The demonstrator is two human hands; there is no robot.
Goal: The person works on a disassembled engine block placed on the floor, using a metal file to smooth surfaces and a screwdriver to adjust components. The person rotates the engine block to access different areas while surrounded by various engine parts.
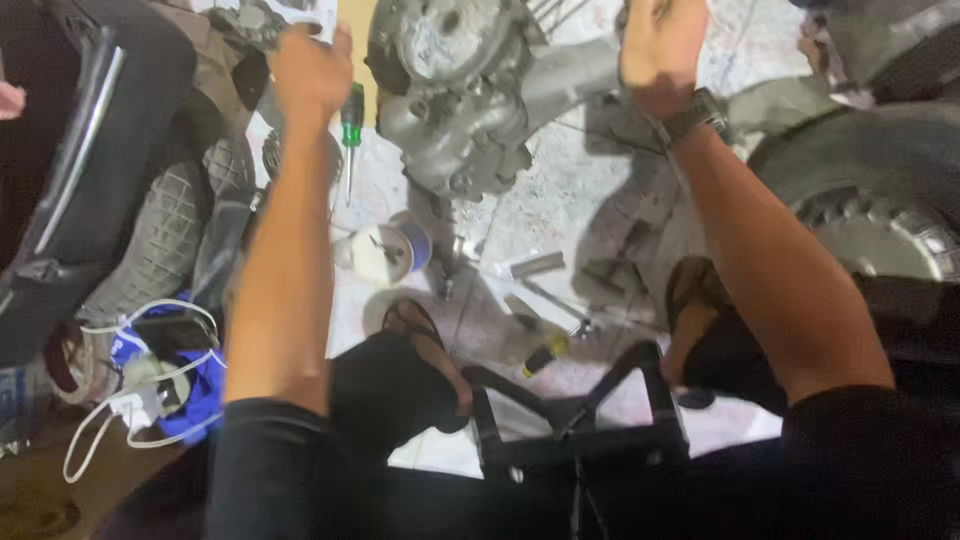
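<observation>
Your left hand (310,75) is raised and curled shut at the top of the view, just left of the green-handled screwdriver (351,125); whether it grips anything you cannot tell. Your right hand (660,45) reaches up beside the grey engine casing (450,100), fingers hidden, possibly resting on the metal arm (570,85). A small round tin (385,252) lies on the floor (570,200) below the casing.

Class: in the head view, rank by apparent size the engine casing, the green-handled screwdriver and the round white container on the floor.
Largest to smallest:
1. engine casing
2. round white container
3. green-handled screwdriver, long but thin

The last two are close, and their distances from the camera differ, so that ranking is unsure.
</observation>
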